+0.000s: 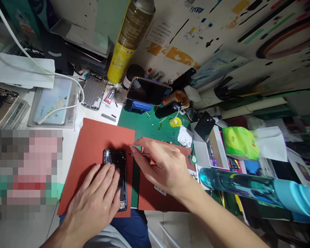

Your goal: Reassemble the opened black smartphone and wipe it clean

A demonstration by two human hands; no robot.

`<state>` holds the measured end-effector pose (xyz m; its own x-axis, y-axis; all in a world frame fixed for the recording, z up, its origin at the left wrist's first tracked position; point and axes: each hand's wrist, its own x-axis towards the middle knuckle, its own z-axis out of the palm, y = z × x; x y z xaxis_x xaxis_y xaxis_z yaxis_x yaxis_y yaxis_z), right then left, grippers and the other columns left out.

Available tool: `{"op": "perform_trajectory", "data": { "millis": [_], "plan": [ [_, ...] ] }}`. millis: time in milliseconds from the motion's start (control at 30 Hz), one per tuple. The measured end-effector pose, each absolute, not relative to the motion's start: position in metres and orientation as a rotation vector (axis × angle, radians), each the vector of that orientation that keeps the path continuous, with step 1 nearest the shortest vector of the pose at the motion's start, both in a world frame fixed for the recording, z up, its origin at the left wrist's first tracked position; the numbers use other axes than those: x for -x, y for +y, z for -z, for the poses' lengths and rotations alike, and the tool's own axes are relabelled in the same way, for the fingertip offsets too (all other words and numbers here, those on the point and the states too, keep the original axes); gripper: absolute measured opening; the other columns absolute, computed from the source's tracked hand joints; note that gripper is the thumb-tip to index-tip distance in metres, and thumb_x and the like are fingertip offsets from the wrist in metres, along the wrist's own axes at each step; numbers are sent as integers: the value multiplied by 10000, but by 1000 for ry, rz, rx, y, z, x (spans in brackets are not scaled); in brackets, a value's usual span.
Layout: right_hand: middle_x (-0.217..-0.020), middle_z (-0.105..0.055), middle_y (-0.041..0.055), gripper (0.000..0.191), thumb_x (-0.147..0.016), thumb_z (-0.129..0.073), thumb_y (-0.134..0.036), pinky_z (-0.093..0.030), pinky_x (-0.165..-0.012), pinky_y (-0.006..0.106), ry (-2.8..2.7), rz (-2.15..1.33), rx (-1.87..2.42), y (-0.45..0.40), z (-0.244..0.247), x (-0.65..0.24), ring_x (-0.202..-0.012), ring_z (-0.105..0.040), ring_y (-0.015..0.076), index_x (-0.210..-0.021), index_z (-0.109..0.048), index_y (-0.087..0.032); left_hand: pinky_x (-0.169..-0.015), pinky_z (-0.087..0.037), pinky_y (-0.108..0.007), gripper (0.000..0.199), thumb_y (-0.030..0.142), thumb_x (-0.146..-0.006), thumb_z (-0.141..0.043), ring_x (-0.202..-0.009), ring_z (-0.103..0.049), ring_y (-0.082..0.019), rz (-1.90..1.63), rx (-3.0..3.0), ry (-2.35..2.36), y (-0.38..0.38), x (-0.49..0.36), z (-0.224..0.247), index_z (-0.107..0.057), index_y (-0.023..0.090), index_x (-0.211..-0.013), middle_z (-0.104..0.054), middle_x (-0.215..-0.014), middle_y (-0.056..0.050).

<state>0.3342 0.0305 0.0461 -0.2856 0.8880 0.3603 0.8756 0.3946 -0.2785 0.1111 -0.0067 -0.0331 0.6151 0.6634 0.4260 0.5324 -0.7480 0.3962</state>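
An opened smartphone [122, 172], its dark inside showing, lies on a reddish-brown mat [93, 134]. My left hand [96, 193] rests flat across its left side and middle, fingers stretched out and covering part of it. To the right of the phone's upper end, my right hand [165, 165] is closed, thumb and index finger close together. A thin-shafted screwdriver [132, 155] pokes out to the left from under this hand, apart from the phone; most of it is hidden by the fingers. A second reddish-brown mat [150, 199] lies beneath the right hand.
A phone [148, 91] leans on a blue stand behind the green mat [129, 120]. A yellow spray can [121, 48] and glue tube [110, 95] stand nearby. At left is a boxed phone [53, 103] with a white cable; at right, a blue bottle [237, 182] and white box [223, 148].
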Motion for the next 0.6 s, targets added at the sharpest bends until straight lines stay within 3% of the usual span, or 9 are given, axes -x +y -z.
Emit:
{"op": "perform_trajectory", "data": {
  "millis": [167, 267, 600],
  "plan": [
    [-765, -671, 23, 78, -1013, -568, -130, -501, -570, 293, -2232, -124, 1521, 29, -47, -333, -613, -618, 163, -1060, -602, -182, -1305, -311, -478, 395, 227, -1038, -577, -1350, -645, -307, -791, -2585, 992, -10, -109, 34, -707, 45, -1364, -738, -1402, -155],
    [-653, -622, -36, 114, -1012, -570, -105, -442, -499, 262, -2176, -4, 1557, 29, -46, -331, -503, -537, 131, -1002, -587, -218, -1313, -296, -474, 413, 233, -1043, -570, -1373, -632, -303, -788, -2576, 998, -11, -109, 35, -690, 51, -1394, -720, -1435, -150],
    [-741, -722, 0, 130, -1008, -606, -97, -510, -505, 259, -2140, 23, 1553, 29, -50, -327, -543, -646, 141, -996, -576, -223, -1306, -303, -461, 397, 239, -1046, -572, -1364, -638, -292, -836, -2532, 1025, -13, -110, 38, -700, 68, -1381, -733, -1417, -136]
  ]
}}
